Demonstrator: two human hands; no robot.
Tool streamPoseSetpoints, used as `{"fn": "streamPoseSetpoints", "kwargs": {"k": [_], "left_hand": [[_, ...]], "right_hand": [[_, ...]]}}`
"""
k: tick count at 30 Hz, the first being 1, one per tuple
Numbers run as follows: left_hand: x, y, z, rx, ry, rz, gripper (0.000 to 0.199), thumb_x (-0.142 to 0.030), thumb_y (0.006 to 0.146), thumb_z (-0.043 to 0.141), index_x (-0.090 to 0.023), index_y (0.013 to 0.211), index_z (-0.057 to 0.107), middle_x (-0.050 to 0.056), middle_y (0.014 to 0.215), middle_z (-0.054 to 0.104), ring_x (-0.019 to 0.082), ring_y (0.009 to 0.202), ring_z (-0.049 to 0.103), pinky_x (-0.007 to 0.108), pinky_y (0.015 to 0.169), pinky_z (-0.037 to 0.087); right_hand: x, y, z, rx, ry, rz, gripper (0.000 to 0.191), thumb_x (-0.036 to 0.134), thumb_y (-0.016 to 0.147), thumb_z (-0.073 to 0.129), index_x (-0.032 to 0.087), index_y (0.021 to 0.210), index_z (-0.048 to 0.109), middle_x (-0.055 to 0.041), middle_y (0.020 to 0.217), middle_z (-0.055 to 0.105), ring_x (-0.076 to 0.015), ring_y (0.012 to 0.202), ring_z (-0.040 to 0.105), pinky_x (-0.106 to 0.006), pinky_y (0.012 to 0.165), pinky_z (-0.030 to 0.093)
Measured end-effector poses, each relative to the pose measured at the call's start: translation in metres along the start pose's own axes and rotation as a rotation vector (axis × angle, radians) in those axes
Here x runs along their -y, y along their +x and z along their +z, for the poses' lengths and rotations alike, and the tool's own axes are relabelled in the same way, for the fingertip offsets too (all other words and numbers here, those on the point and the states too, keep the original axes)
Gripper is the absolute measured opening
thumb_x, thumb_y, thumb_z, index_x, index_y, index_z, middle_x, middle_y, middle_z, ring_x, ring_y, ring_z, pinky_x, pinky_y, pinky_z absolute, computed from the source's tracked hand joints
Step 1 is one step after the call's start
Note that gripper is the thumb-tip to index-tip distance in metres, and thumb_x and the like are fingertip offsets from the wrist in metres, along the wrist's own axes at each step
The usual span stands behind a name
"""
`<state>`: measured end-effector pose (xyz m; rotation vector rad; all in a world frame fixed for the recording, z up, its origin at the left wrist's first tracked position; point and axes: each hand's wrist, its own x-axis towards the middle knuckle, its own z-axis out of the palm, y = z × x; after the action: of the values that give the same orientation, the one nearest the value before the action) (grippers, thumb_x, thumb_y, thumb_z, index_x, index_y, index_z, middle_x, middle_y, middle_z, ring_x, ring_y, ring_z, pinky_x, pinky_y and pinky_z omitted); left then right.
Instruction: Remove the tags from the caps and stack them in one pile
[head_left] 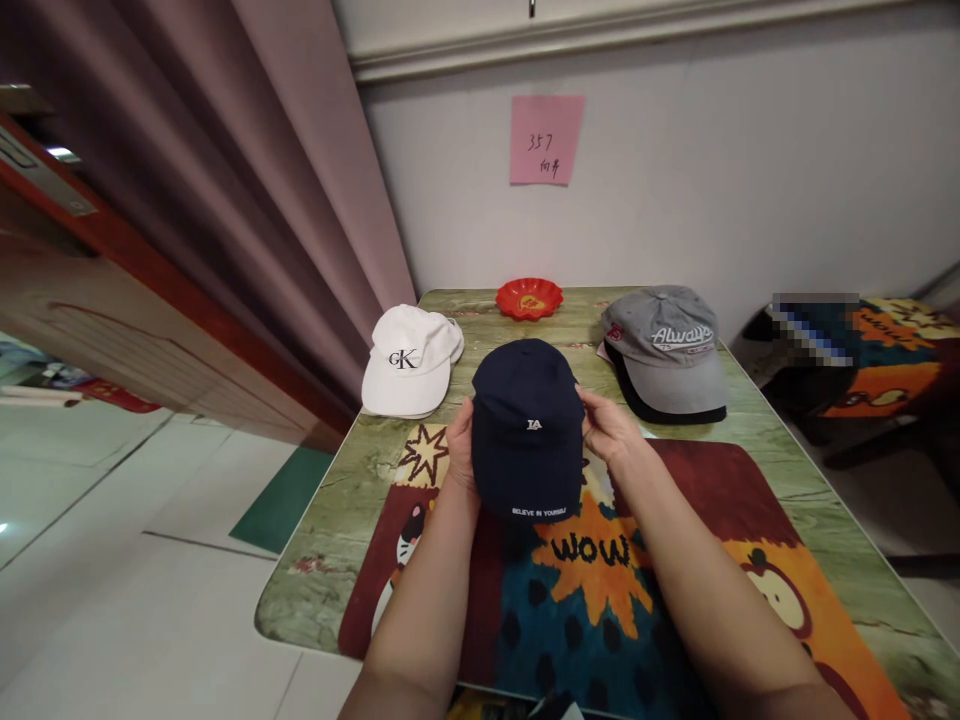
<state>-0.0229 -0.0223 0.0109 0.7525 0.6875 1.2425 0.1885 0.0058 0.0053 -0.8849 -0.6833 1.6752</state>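
Both my hands hold a navy blue baseball cap above the patterned mat, its brim toward me. Small white letters mark its front, and "BELIEVE IN YOURSELF" runs along the brim edge. On the cap's left side is my left hand, closed on it, the fingers partly hidden behind. My right hand grips the opposite side, thumb and fingers at the cap's edge. A white cap with dark letters rests on the table to the left. To the right sits a grey cap reading "Always", over a black brim.
A red scalloped dish stands at the back of the wood-patterned table. The colourful mat covers its front part. A pink note is on the wall. A curtain hangs at left; a stool with a printed cover is at right.
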Motion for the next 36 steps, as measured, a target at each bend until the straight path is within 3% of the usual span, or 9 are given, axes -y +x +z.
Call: {"fn": "streamPoseSetpoints", "kwargs": {"k": [4,8,13,19,23,27,31,36], "left_hand": [[0.000,0.000,0.002,-0.011,-0.047,-0.034,0.061,-0.071,0.088,0.046,-0.025,0.122,0.070,0.004,0.126,0.071,0.031,0.137,0.051,0.055,0.118,0.038],[-0.005,0.002,0.004,-0.050,-0.095,-0.018,0.062,-0.070,0.090,0.044,-0.026,0.127,0.067,0.002,0.134,0.067,0.029,0.139,0.049,0.053,0.118,0.037],[-0.016,0.005,0.005,-0.071,-0.125,0.053,0.066,-0.072,0.089,0.045,-0.027,0.133,0.064,0.003,0.139,0.063,0.030,0.139,0.049,0.054,0.117,0.039],[-0.024,0.007,0.002,-0.136,-0.218,0.168,0.079,-0.083,0.084,0.039,-0.027,0.135,0.063,0.007,0.141,0.062,0.032,0.137,0.051,0.053,0.114,0.041],[-0.023,0.012,0.000,-0.201,-0.366,0.189,0.072,-0.073,0.091,0.041,-0.023,0.140,0.058,0.009,0.146,0.057,0.030,0.140,0.048,0.048,0.117,0.039],[-0.018,0.019,-0.002,-0.204,-0.411,0.114,0.063,-0.062,0.096,0.043,-0.020,0.141,0.057,0.010,0.147,0.056,0.029,0.142,0.045,0.047,0.119,0.036],[-0.013,0.024,-0.002,-0.165,-0.350,0.108,0.054,-0.054,0.098,0.045,-0.022,0.139,0.059,0.009,0.141,0.062,0.026,0.137,0.051,0.045,0.117,0.038],[-0.008,0.022,-0.001,-0.027,-0.125,-0.100,0.049,-0.051,0.098,0.048,-0.014,0.125,0.065,0.017,0.129,0.068,0.027,0.115,0.066,0.045,0.103,0.050]], "right_hand": [[0.006,-0.006,0.008,-0.032,0.058,0.000,0.012,0.034,0.085,0.069,0.023,0.081,0.066,-0.0015,0.073,0.076,-0.0199,0.075,0.076,-0.032,0.072,0.064],[0.014,-0.016,0.018,0.025,0.049,0.036,0.017,0.039,0.087,0.067,0.021,0.087,0.069,-0.0023,0.080,0.078,-0.0188,0.079,0.076,-0.029,0.072,0.063],[0.017,-0.029,0.028,0.118,0.051,0.170,0.017,0.029,0.084,0.073,0.017,0.095,0.072,-0.0048,0.089,0.079,-0.0161,0.077,0.076,-0.024,0.070,0.062],[0.019,-0.035,0.031,0.292,-0.059,0.278,0.026,0.026,0.075,0.084,0.013,0.093,0.071,-0.0048,0.083,0.077,-0.0131,0.065,0.073,-0.021,0.064,0.061],[0.022,-0.037,0.032,0.333,-0.042,0.353,0.029,0.027,0.068,0.088,0.013,0.085,0.069,-0.0051,0.076,0.076,-0.0152,0.064,0.074,-0.022,0.062,0.062],[0.024,-0.037,0.035,0.247,0.043,0.264,0.026,0.017,0.070,0.085,0.016,0.090,0.068,-0.0025,0.083,0.078,-0.0151,0.071,0.075,-0.024,0.069,0.063],[0.029,-0.034,0.033,0.052,0.156,0.122,0.028,0.012,0.071,0.080,0.019,0.095,0.068,-0.0011,0.088,0.079,-0.0146,0.071,0.075,-0.024,0.071,0.064],[0.047,-0.029,0.013,-0.110,0.214,-0.133,0.032,0.017,0.073,0.081,0.024,0.101,0.067,0.0016,0.094,0.079,-0.0149,0.078,0.075,-0.026,0.073,0.064]]}}
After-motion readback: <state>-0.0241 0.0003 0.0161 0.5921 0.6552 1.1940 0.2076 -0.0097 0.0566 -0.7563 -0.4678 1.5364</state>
